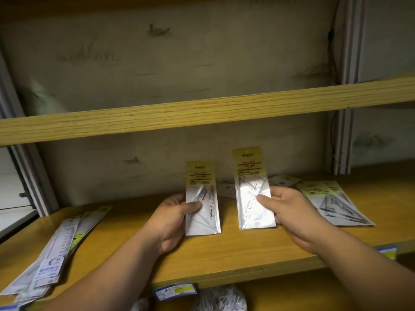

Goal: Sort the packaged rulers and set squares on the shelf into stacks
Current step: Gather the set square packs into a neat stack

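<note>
Currently, head view: both hands are up over the middle of the shelf (pixel 224 254), each pinching one packet. Left hand (pixel 173 218) grips the left packet (pixel 202 198) by its left edge, thumb across the front, fingers behind. Right hand (pixel 289 207) grips the right packet (pixel 252 189) by its right edge, same hold. Both packets stand upright, yellow header card on top, clear sleeve below with see-through drawing tools inside. They're side by side, not touching, the right one a bit higher. Can't tell whether their lower ends touch the shelf. Far left on the shelf: a sloppy pile of long rulers (pixel 56 250), fanned out, running toward the front edge. Just right of the right hand: a stack of set squares (pixel 334 203) lying flat, yellow headers toward the back. A few loose packets (pixel 280 179) lie flat behind the right packet, near the back panel (pixel 134 171). Upper shelf board (pixel 202 113) crosses above. Price label (pixel 175 290) sits on the shelf's front edge, print too blurred to read. Beside it, lower down, a crumpled clear bag (pixel 220 299), contents unclear.
</note>
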`<action>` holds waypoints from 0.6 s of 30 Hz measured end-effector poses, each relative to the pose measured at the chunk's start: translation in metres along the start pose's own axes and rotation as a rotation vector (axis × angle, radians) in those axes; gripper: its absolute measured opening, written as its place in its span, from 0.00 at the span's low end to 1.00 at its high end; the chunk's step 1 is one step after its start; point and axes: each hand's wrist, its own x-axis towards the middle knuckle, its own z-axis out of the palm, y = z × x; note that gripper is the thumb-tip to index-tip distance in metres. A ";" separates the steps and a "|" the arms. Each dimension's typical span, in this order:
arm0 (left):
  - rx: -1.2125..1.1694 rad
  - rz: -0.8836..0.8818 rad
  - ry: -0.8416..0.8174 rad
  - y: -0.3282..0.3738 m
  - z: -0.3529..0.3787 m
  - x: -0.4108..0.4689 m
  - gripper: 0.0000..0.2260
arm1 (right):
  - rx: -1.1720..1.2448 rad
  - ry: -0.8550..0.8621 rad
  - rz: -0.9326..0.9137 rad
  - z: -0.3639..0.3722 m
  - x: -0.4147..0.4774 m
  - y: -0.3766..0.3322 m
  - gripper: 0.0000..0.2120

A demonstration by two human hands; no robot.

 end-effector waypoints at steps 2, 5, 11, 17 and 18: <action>-0.027 0.020 -0.026 -0.002 -0.001 0.001 0.16 | -0.014 0.000 -0.006 0.001 -0.002 -0.002 0.13; -0.048 0.020 -0.046 -0.004 -0.004 0.003 0.15 | 0.000 -0.002 -0.002 0.001 -0.004 -0.002 0.13; -0.069 0.003 -0.051 -0.005 -0.007 0.009 0.16 | 0.057 0.074 0.041 -0.003 -0.004 -0.007 0.11; -0.091 0.016 -0.063 -0.005 -0.005 0.010 0.14 | -0.057 0.151 0.052 -0.052 -0.008 -0.035 0.09; -0.089 0.021 -0.065 -0.005 -0.005 0.010 0.14 | -0.081 0.176 0.056 -0.065 -0.008 -0.040 0.09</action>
